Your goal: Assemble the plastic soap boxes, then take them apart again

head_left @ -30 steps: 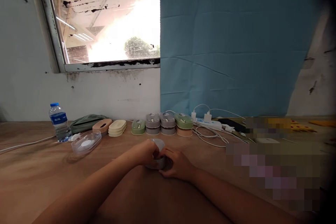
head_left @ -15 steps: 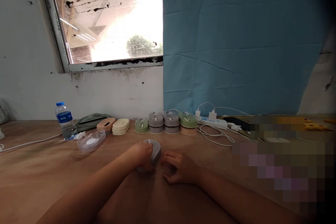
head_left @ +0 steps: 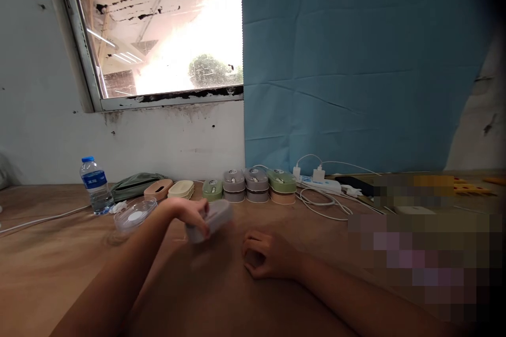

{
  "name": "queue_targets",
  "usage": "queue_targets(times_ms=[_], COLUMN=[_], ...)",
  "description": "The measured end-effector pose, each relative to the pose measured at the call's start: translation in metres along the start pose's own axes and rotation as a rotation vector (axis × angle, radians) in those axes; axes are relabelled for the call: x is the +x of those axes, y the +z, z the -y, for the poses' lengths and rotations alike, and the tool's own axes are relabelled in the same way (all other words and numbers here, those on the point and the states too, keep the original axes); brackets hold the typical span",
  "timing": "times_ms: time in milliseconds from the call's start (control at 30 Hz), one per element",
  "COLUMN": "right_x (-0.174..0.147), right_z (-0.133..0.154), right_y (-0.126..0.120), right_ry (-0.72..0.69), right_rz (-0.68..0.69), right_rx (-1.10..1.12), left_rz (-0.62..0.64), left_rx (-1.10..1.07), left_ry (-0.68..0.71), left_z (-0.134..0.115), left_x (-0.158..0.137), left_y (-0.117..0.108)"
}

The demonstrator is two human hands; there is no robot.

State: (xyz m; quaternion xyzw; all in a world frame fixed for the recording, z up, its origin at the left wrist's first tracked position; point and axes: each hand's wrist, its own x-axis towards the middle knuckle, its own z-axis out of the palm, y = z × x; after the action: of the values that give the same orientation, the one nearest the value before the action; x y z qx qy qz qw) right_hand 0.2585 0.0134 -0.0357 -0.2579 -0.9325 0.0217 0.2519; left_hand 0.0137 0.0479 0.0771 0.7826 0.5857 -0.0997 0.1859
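Observation:
My left hand [head_left: 193, 216] is closed on a small grey oval lunch box [head_left: 217, 217], lifted and tilted above the table and smeared by motion. My fingers cover its left part. To its right, my right hand [head_left: 266, 254] rests by the tabletop, fingers curled round toward the thumb, with nothing visible in it. Behind the hands, a row of similar boxes lines the wall: a green box [head_left: 212, 189], two grey stacks [head_left: 234, 185] [head_left: 256, 185], and a green box on a peach one [head_left: 282, 185].
A clear plastic lid [head_left: 136, 213] lies at the left, near a water bottle [head_left: 95, 185] and a green pouch [head_left: 136, 186]. Cream trays [head_left: 181, 189] and a peach container [head_left: 158, 188] stand beside them. White cables [head_left: 324, 202] and a power strip [head_left: 320, 183] lie at the right.
My left hand has moved left and up with the grey lunch box, which is now tilted. My right hand has stayed in place, its fingers curling closer to the thumb.

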Motion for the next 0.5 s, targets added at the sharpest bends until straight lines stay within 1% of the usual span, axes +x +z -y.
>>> queue_targets(times_ms=[33, 67, 167, 233, 300, 367, 433, 500], right_x=[0.0, 0.001, 0.002, 0.002, 0.002, 0.002, 0.002, 0.003], right_z=[0.0, 0.001, 0.003, 0.003, 0.004, 0.005, 0.006, 0.008], right_y=[0.0, 0.0, 0.001, 0.001, 0.001, 0.0, -0.001, -0.002], right_ry=[0.002, 0.004, 0.018, 0.038, 0.061, 0.083, 0.114, 0.149], right_rz=[0.004, 0.009, 0.044, 0.076, 0.1, 0.112, 0.111, 0.102], right_rx=[-0.001, 0.0, 0.012, 0.029, 0.048, 0.07, 0.096, 0.122], left_rz=[-0.047, -0.123, -0.388, -0.519, -0.587, -0.622, -0.638, -0.621], left_rx=[-0.034, -0.056, -0.05, -0.01, 0.017, 0.023, 0.013, -0.018], left_ry=[-0.017, -0.048, -0.23, -0.344, -0.416, -0.473, -0.535, -0.587], left_z=[0.013, 0.027, 0.065, 0.088, 0.11, 0.133, 0.157, 0.179], left_x=[-0.002, -0.002, 0.006, 0.018, 0.033, 0.048, 0.061, 0.072], left_y=[-0.009, -0.019, -0.042, -0.052, -0.057, -0.058, -0.056, -0.054])
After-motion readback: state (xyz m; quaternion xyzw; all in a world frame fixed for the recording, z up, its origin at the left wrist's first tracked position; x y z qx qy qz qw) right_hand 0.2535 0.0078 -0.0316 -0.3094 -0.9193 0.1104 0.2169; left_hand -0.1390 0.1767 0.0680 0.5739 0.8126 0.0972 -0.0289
